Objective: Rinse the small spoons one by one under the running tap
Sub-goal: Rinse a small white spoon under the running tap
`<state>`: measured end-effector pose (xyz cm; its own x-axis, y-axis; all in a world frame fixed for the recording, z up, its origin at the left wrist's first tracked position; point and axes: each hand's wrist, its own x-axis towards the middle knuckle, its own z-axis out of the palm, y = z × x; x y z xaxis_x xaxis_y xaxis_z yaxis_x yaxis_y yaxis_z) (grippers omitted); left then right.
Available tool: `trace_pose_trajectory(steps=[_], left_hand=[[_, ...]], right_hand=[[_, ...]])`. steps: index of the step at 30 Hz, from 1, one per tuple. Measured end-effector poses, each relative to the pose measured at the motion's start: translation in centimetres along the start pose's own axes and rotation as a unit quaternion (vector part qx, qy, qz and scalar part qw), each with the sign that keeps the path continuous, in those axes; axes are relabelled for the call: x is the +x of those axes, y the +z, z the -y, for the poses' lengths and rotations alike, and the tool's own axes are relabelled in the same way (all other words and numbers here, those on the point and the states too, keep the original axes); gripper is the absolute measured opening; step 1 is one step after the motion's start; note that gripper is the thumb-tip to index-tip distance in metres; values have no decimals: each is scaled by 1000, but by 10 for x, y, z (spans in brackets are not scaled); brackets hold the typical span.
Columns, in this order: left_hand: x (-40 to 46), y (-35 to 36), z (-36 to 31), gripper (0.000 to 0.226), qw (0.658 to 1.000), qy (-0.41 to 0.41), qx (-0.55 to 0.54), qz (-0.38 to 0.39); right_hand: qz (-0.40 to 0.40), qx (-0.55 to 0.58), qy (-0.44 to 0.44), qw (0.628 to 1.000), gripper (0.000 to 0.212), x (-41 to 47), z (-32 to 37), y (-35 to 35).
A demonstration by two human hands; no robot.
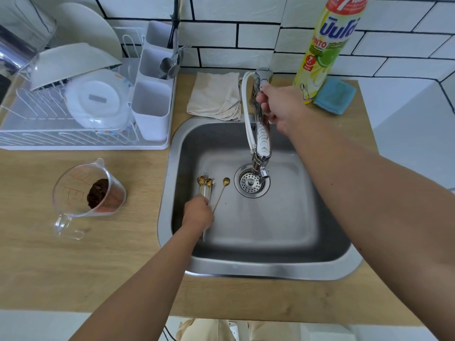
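On the wooden counter (37, 267) we see a measuring jug (88, 193) holding something dark brown. Behind it stands a white dish rack (81, 134) with plates. A folded cloth (214, 96), a detergent bottle (327, 50) and a blue sponge (336, 96) sit by the wall.

We reach our left arm forward and down, its left hand (198, 212) turned knuckles-up with fingers curled under, while our right arm stretches farther ahead and the right hand (279, 107) closes in a fingers-bent grasp.
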<state>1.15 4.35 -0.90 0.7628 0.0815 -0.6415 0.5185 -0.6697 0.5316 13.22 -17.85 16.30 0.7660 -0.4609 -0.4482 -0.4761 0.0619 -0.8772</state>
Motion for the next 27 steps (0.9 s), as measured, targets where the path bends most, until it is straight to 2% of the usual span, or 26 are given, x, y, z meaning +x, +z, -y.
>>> trace_pose_trajectory(steps=[10,18,21,24,27], left_hand=[[-22,-1,-6,12,989,46,-131,54],[-32,12,-6,10,988,63,-112,87],[-35,15,-9,11,987,68,-109,96],[-38,19,-12,10,985,76,-110,113],[-42,20,-14,10,982,85,-106,131]], right_hand=[[-2,31,5,1000,34,4,13,1],[-4,46,-7,999,36,5,10,-3],[-42,53,-6,998,35,4,-15,-16],[-95,27,34,994,29,-9,-73,-36],[-46,-35,64,996,14,-42,-146,-38]])
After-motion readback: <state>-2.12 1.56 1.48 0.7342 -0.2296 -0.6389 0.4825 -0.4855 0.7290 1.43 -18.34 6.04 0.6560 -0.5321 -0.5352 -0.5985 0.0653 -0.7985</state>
